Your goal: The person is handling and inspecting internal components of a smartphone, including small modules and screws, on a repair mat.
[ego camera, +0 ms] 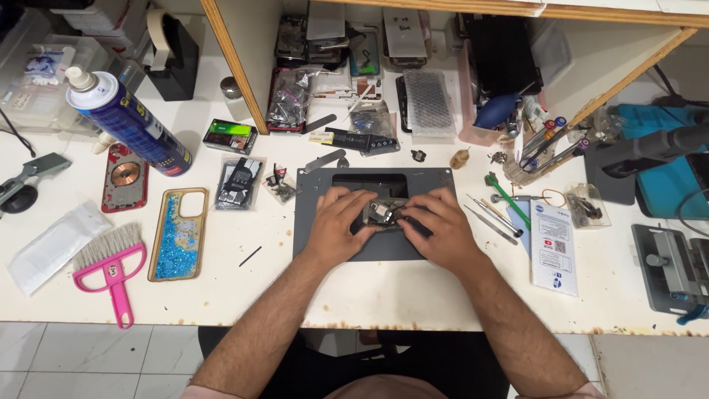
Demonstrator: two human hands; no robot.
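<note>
Both hands meet on a small, dark, shiny phone part [384, 213]. The left hand [341, 225] and the right hand [436, 229] pinch it tight by its sides. It lies in the middle of a flat grey work mat [314, 222], near the white table's [369, 292] front edge. It looks light, thin and easy to break, so its edges are the safest place to hold.
</note>
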